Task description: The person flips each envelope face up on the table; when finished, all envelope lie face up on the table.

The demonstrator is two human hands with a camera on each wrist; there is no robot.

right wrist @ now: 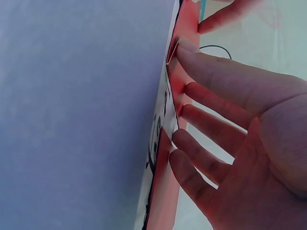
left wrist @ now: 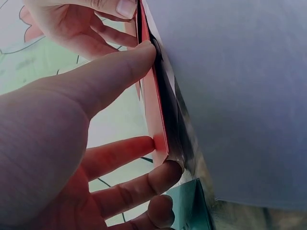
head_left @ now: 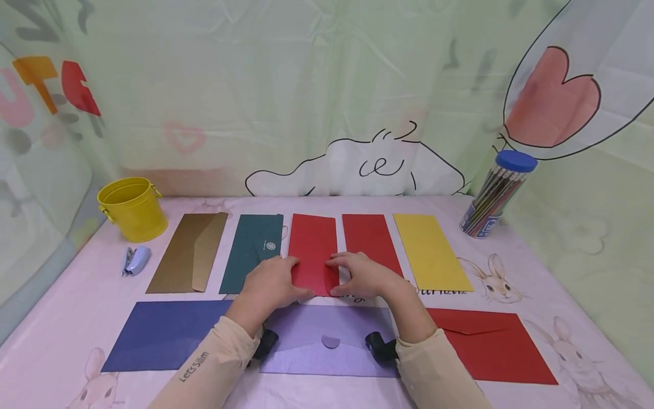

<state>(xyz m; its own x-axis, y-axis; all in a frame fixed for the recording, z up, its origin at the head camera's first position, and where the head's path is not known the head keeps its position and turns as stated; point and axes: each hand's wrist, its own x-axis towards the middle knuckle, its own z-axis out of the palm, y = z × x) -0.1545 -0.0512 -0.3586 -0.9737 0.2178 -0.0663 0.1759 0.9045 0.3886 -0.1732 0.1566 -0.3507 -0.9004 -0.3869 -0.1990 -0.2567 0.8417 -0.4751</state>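
Flat in the middle of the back row lies a red envelope. Its narrow flap on the right side stands slightly raised. My left hand rests at the envelope's left edge, thumb on the near edge and fingers spread around the corner in the left wrist view. On the other side, my right hand touches the flap, its thumb against the edge and the other fingers fairly straight. A green envelope lies partly beneath the left hand; another red envelope lies beside the right hand.
A lilac envelope lies nearest me, between a blue envelope and a red one. Brown and yellow envelopes flank the back row. Around them stand a yellow bucket, stapler and pencil tub.
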